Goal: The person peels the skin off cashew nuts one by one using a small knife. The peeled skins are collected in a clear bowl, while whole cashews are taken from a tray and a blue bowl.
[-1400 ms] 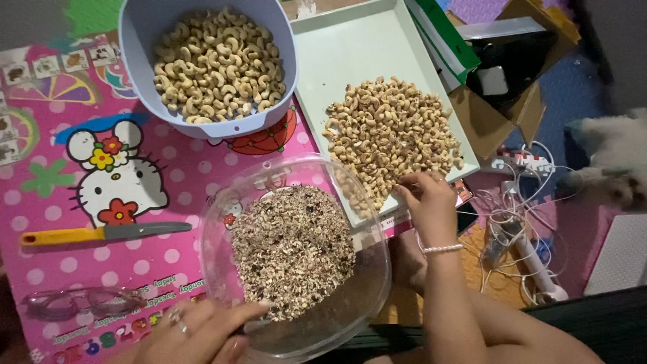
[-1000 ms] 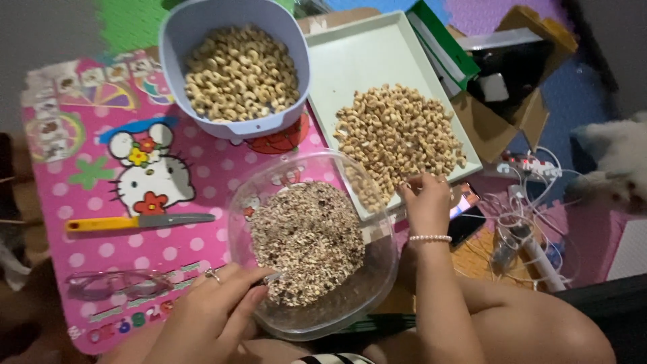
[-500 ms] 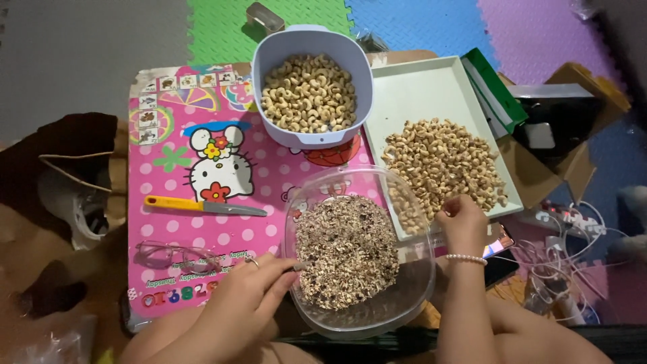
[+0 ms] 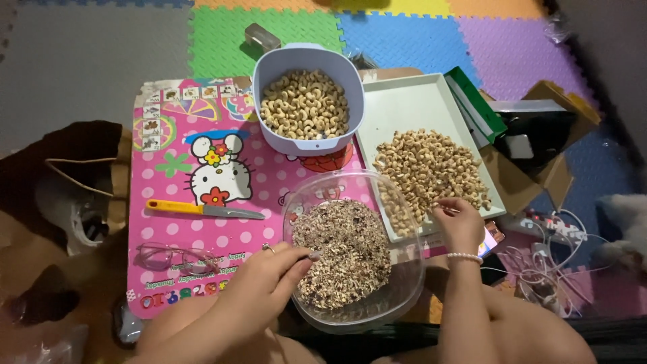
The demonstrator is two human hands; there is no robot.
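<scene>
**Two hands at the nut sorting**

Two hands in view. Right hand [image 4: 460, 226] with fingers curled onto the nuts [image 4: 431, 172] at the near edge of the pale tray [image 4: 404, 104]; seemingly pinching one nut, though too small to confirm. Left hand [image 4: 269, 276] resting on the rim of the clear bowl [image 4: 404, 296], fingertips pinched together over the husks [image 4: 344, 253] inside, nothing visibly gripped. Bowl overlapping the tray's near left corner. Beyond, a lavender tub [image 4: 309, 138] of peeled nuts [image 4: 304, 104]. Left of the bowl, on the pink mat [image 4: 175, 168], a yellow-handled knife [image 4: 202, 209] and a pair of glasses [image 4: 176, 257].
</scene>
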